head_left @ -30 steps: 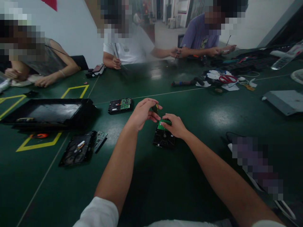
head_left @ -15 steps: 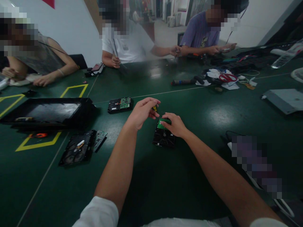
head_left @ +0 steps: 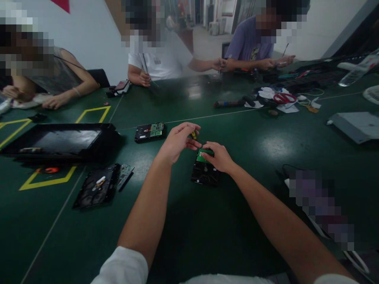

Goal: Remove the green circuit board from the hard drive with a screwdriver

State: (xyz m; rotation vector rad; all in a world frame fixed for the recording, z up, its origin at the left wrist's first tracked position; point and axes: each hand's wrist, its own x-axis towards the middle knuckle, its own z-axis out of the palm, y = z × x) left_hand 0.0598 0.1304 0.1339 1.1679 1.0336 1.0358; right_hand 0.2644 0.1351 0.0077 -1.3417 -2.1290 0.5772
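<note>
A black hard drive (head_left: 205, 175) with a green circuit board (head_left: 202, 157) at its far end lies on the table in front of me. My right hand (head_left: 219, 156) grips this far end, thumb on the board and fingers along the far edge. Just left of it, my left hand (head_left: 182, 140) is curled above the table, its fingertips close to the drive's far left corner. Between its thumb and fingers shows a small yellow-and-black tool handle (head_left: 193, 135), mostly hidden by the hand.
Another hard drive (head_left: 150, 131) lies beyond my left forearm. Nearer left are an opened drive (head_left: 96, 187), a loose circuit board (head_left: 124, 176) and a large black casing (head_left: 62, 140). A grey metal box (head_left: 353, 126) stands right. Several people sit across the green table.
The fingers of my left hand have shifted slightly towards the drive. My right hand stays on the drive, which has hardly moved.
</note>
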